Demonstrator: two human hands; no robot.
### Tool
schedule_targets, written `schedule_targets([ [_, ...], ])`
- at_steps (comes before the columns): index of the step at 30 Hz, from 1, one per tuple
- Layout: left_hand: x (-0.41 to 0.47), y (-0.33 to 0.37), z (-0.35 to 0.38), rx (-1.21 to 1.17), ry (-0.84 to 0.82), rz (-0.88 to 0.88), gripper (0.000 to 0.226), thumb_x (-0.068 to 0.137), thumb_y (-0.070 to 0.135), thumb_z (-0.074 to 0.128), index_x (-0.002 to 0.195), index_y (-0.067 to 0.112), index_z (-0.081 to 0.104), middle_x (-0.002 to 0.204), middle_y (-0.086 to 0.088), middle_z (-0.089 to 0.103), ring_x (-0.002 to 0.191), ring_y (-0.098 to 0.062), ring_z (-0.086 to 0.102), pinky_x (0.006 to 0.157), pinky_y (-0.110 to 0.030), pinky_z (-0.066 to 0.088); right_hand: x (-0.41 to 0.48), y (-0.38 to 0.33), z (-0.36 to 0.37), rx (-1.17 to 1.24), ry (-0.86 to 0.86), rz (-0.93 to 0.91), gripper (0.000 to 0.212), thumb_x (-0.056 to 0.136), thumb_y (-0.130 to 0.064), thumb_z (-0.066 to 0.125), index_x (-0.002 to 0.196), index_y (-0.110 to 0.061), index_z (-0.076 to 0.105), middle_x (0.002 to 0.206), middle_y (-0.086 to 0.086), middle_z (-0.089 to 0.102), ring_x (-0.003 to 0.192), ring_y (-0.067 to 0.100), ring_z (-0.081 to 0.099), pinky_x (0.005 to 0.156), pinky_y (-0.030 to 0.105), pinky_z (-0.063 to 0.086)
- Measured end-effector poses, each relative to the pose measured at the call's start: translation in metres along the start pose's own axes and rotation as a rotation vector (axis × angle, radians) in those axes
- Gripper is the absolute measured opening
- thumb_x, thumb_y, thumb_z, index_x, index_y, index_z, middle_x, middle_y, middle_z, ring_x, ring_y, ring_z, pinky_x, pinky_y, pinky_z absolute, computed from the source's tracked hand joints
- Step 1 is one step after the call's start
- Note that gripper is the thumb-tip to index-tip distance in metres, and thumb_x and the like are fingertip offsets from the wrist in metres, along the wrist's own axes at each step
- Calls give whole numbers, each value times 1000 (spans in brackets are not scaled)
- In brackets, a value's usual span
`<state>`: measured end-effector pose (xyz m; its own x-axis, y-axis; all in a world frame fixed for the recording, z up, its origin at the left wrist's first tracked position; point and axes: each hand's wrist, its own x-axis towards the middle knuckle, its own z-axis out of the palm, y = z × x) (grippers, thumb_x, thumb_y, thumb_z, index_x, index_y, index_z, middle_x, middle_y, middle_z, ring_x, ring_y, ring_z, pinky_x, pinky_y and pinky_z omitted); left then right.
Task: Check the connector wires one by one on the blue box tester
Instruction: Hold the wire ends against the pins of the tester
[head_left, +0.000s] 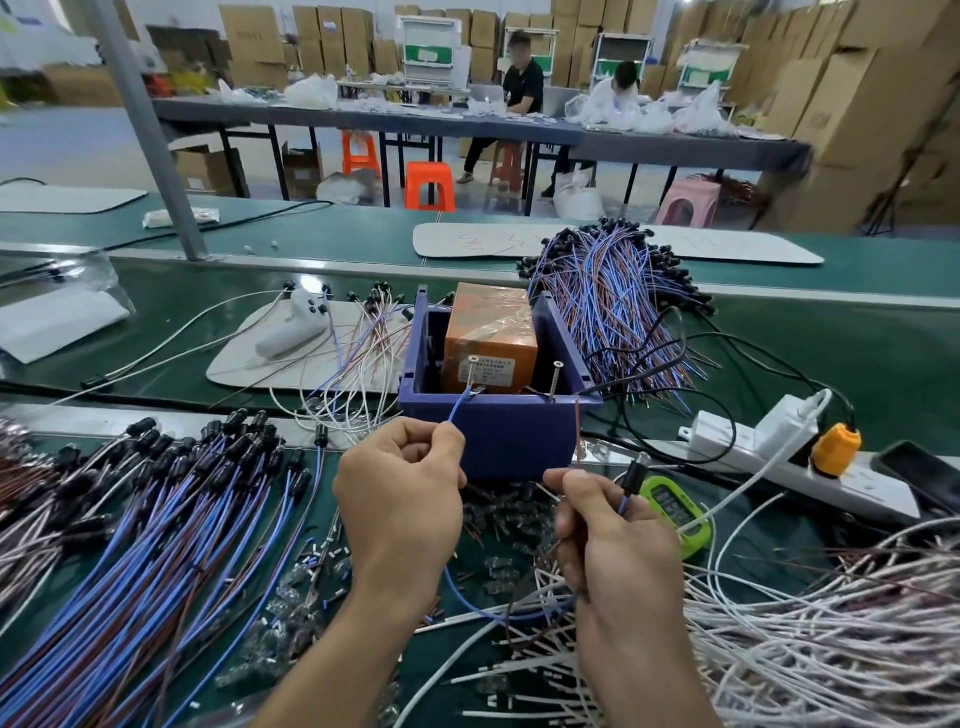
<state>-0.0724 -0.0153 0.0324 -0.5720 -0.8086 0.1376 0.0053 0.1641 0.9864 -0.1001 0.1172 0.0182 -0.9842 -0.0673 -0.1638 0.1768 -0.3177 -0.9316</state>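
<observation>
Blue box tester (498, 436), frame centre. Left hand (400, 499) is pinching blue wire (460, 408) onto left screw (472, 371); right hand (613, 545) is gripping brown wire (578, 431), seemingly reaching right screw (557, 379). Risk: a tip slipping off, faking a failed reading.

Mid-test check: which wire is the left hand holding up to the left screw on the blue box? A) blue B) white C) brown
A: the left hand pinches a blue wire whose tip meets the left screw on the blue box; the right hand holds the brown wire.
</observation>
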Motion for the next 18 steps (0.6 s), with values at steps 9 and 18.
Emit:
schedule_targets([
  [9, 1, 0, -1, 14, 24, 5, 27, 90, 18, 73, 64, 18, 70, 51, 3, 67, 34, -6, 48, 36, -17, 35, 5, 0, 5, -38, -10, -21, 27, 100, -17, 61, 81, -14, 80, 53, 4, 52, 39, 9, 35, 35, 20, 27],
  [18, 1, 0, -1, 28, 27, 9, 28, 90, 19, 72, 62, 18, 69, 51, 4, 67, 34, -5, 48, 37, -17, 35, 14, 6, 11, -72, -39, -70, 25, 100, -18, 62, 83, -18, 81, 50, -1, 47, 41, 7, 34, 38, 20, 29],
])
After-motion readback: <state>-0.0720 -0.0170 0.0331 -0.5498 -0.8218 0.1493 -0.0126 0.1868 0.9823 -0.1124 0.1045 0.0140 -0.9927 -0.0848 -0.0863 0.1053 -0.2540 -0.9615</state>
